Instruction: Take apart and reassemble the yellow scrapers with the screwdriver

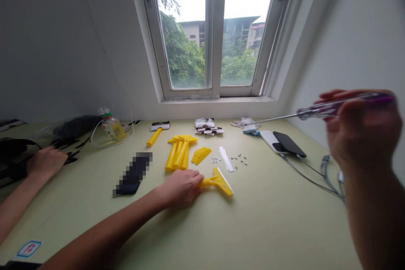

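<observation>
My left hand point(183, 187) is wrapped round the handle of a yellow scraper point(221, 183), whose head lies low over the table with a white blade edge facing right. Raised at the right, my right hand point(357, 126) grips a screwdriver point(322, 109) with a clear and purple handle, its long shaft pointing left. Beyond the scraper lie several small screws point(240, 160), several nuts point(215, 159), some thin white blade strips point(225, 159) and loose yellow plates point(201, 155). Several yellow scraper handles point(179, 156) are piled just behind my left hand.
A dark phone point(133, 175) lies left of my forearm. Farther back are a bottle point(111, 126), another scraper point(155, 136), black-and-white packets point(207, 126) and gloves point(248, 124). Two devices with cables point(284, 143) sit right. Another person's hand point(47, 162) rests far left.
</observation>
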Motion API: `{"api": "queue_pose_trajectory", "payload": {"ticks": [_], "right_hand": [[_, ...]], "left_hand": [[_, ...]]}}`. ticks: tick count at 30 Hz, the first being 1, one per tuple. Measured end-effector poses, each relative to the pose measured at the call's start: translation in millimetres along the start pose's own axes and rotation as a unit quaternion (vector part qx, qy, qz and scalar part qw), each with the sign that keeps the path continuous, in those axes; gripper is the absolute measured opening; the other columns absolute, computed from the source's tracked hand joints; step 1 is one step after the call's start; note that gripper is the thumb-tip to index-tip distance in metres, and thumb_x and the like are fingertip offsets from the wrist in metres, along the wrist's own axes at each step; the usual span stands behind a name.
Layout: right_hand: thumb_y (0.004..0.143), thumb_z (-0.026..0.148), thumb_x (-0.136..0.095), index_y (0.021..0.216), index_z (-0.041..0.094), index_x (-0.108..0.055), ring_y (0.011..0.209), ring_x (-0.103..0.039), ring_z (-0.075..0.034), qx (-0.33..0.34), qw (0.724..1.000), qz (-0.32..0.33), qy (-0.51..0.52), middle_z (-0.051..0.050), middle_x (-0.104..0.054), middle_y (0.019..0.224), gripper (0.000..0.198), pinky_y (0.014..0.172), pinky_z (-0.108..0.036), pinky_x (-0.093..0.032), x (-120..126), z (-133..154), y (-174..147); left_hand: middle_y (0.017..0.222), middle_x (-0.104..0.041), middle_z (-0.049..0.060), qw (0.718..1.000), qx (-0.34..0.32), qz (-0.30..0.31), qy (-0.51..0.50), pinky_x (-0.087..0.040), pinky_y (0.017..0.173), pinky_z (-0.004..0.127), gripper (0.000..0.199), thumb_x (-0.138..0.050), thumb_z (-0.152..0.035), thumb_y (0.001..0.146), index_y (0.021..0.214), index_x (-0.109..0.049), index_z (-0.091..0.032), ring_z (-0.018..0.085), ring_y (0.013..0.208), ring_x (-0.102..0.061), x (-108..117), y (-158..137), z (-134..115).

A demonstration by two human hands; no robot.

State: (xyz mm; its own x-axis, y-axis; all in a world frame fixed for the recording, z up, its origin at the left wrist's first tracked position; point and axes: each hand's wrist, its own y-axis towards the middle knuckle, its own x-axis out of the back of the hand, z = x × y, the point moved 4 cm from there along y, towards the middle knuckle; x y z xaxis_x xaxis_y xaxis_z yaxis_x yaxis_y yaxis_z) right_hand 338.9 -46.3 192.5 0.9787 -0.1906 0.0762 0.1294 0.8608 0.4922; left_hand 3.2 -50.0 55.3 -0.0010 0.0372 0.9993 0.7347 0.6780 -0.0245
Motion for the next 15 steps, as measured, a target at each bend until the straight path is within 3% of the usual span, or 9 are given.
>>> {"api": "queue_pose_trajectory", "payload": {"ticks": [3, 6, 8, 10, 15], "right_hand": [[0.078, 0.055, -0.064, 0.081, 0.025, -0.052, 0.047, -0.050, -0.013, 0.024, 0.986, -0.031, 0.161, 0.003, -0.052, 0.060, 0.033, 0.042, -0.026, -0.040, -43, 12, 10], [0.078, 0.048, -0.068, 0.076, 0.024, -0.049, 0.039, -0.038, -0.008, 0.015, 0.955, -0.035, 0.293, 0.007, -0.043, 0.053, 0.031, 0.035, -0.021, -0.031, -88, 3, 13], [0.079, 0.050, -0.066, 0.069, 0.023, -0.045, 0.034, -0.028, -0.006, -0.009, 0.944, -0.022, 0.330, 0.009, -0.037, 0.046, 0.036, 0.031, -0.019, -0.022, -113, -7, 14], [0.079, 0.050, -0.065, 0.065, 0.022, -0.041, 0.031, -0.024, -0.005, -0.029, 0.938, -0.008, 0.345, 0.010, -0.034, 0.043, 0.040, 0.029, -0.019, -0.017, -131, -17, 14], [0.079, 0.045, -0.066, 0.060, 0.022, -0.040, 0.030, -0.023, -0.005, -0.035, 0.937, 0.014, 0.347, 0.009, -0.035, 0.040, 0.039, 0.028, -0.018, -0.017, -148, -26, 11]], "left_hand": [[0.103, -0.064, 0.006, 1.000, -0.012, -0.011, 0.013, -0.051, 0.073, 0.032, 0.021, -0.048, -0.035, 0.092, 0.106, -0.057, -0.022, 0.022, 0.090, -0.062, -5, 7, -2], [0.109, -0.062, 0.009, 0.999, -0.024, -0.033, 0.013, -0.051, 0.079, 0.036, 0.040, -0.052, -0.043, 0.090, 0.123, -0.052, -0.022, 0.024, 0.096, -0.060, -3, 11, -7], [0.110, -0.061, 0.009, 0.998, -0.028, -0.047, 0.019, -0.052, 0.079, 0.037, 0.049, -0.050, -0.044, 0.091, 0.135, -0.044, -0.022, 0.025, 0.096, -0.059, -2, 15, -12], [0.109, -0.061, 0.009, 0.997, -0.037, -0.052, 0.032, -0.051, 0.076, 0.035, 0.047, -0.045, -0.038, 0.094, 0.138, -0.040, -0.023, 0.023, 0.094, -0.059, -4, 18, -17], [0.104, -0.061, 0.008, 0.995, -0.075, -0.048, 0.039, -0.049, 0.070, 0.031, 0.043, -0.044, -0.023, 0.093, 0.136, -0.044, -0.024, 0.021, 0.090, -0.058, -14, 21, -22]]}}
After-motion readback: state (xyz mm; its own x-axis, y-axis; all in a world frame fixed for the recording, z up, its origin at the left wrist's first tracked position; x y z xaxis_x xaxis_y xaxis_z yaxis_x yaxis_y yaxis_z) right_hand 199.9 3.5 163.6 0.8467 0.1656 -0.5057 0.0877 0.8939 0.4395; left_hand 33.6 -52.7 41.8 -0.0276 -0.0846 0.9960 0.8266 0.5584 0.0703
